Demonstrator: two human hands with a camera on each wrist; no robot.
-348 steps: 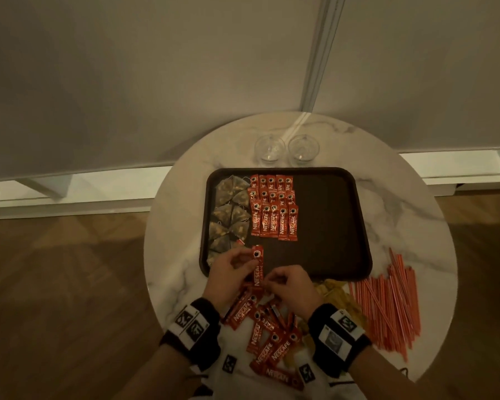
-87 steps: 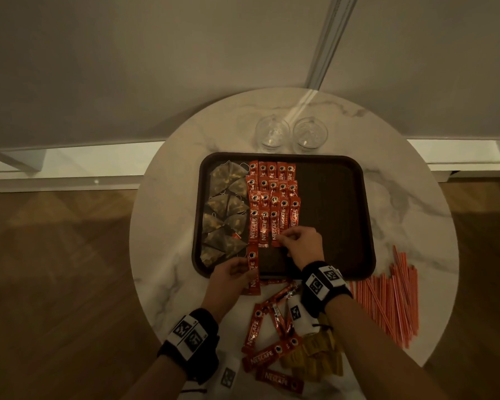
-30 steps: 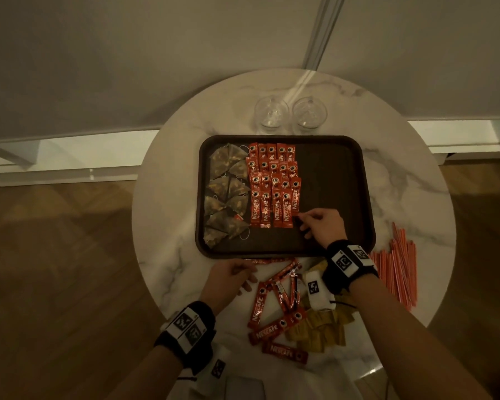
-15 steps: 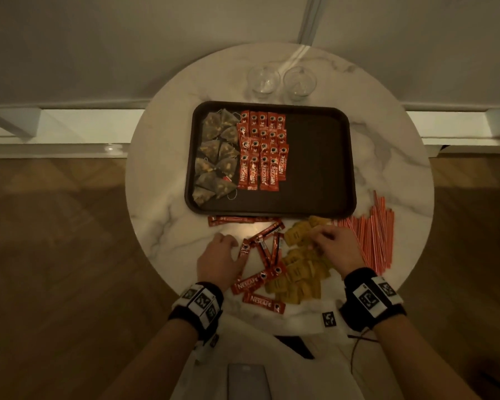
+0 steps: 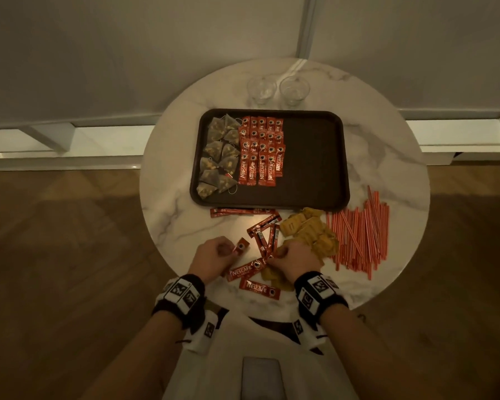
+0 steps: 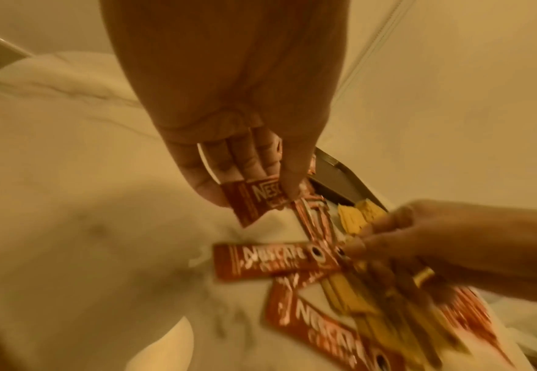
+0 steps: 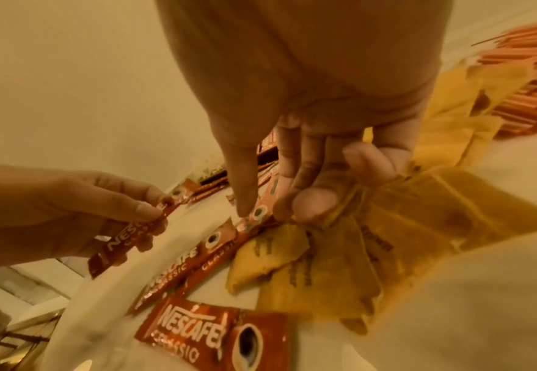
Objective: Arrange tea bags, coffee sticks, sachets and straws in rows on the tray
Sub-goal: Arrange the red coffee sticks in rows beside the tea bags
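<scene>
A person is standing over a round marble table (image 5: 168, 197), both hands working at its near edge. The left hand (image 5: 212, 259) is pinching one red Nescafé coffee stick (image 5: 240, 246) between thumb and fingers, lifted just off the tabletop. The right hand (image 5: 296, 259) is closing thumb and forefinger on the end of a second coffee stick (image 7: 254, 217) that is lying in the loose coffee sticks (image 5: 264, 241) scattered between the two hands. Yellow sachets (image 5: 309, 232) are lying in a heap beside and partly under the right hand, and orange straws (image 5: 361, 235) are spread further right, all off the tray. The dark tray (image 5: 315, 157) is sitting beyond the hands, mid-table. Pyramid tea bags (image 5: 218, 157) are filling a column along its left side, and overlapping rows of arranged coffee sticks (image 5: 261, 151) are lying just beside them; the tray's right half is bare. Two clear glasses (image 5: 277, 89) are standing behind the tray.
</scene>
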